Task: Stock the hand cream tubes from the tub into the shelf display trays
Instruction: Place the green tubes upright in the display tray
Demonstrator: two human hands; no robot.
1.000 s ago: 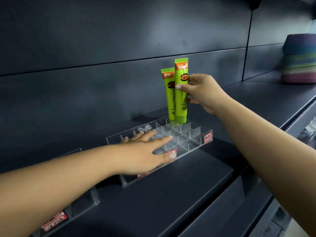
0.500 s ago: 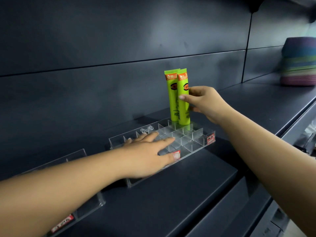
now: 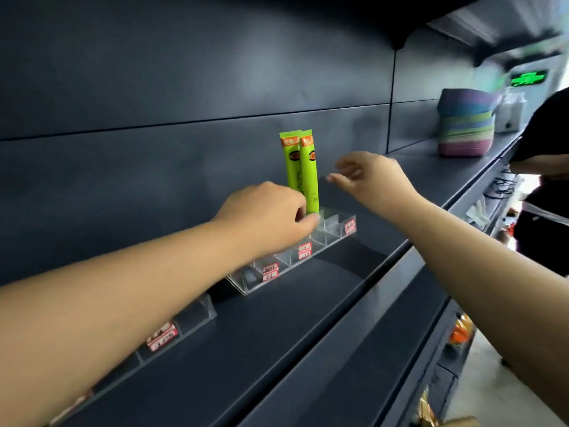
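two green tubes [image 3: 303, 171] upright in tray [image 3: 334, 224]

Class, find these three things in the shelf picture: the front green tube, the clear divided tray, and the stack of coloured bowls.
Front green tube [image 3: 308, 174]: head view, middle of its body.
Clear divided tray [image 3: 335, 224]: head view, right-hand compartment wall.
Stack of coloured bowls [image 3: 465, 124]: head view, side of the stack.

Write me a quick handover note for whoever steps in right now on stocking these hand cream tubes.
Left hand: fingers curled at the base of the front green tube, apparently steadying it.
Right hand: empty, fingers loose, in the air just right of the tubes.
Two green tubes, front one and back tube, stand upright in the clear tray, at its back.
Done: two tubes placed.
Left: the tray's other compartments and the second tray nearer you. The tub is out of view.
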